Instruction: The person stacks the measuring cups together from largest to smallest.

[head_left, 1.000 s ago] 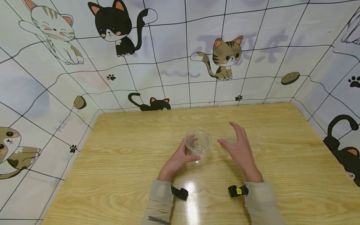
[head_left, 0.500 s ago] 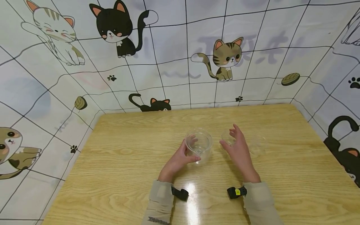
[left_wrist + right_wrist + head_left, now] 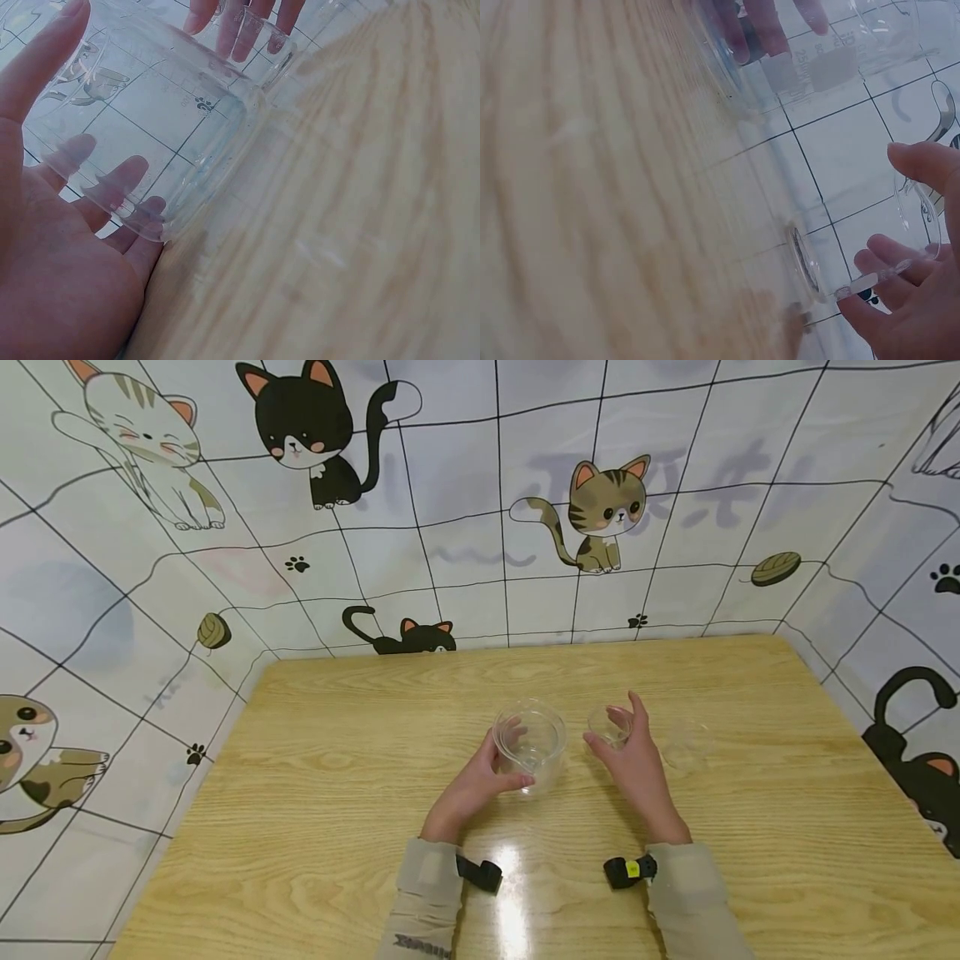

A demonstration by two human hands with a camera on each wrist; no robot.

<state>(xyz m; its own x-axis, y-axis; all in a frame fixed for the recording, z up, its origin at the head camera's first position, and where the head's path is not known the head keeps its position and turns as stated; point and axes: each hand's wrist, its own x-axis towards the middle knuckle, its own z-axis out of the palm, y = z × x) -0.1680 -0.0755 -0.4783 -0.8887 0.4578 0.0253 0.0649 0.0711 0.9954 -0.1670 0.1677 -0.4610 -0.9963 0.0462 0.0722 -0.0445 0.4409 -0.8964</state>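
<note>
On the surface (image 3: 315, 843), the left hand (image 3: 480, 778) is gripping a cup (image 3: 538, 750), the right hand (image 3: 637, 768) (loosely curled) a smaller cup (image 3: 603, 724).

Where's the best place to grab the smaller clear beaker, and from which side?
I'd grip the smaller clear beaker around its side wall, below the rim, coming from the right, where the right hand is. It stands upright, its round wall likely suits a wrap-around hold, and the larger beaker in the left hand sits to its left.
</note>
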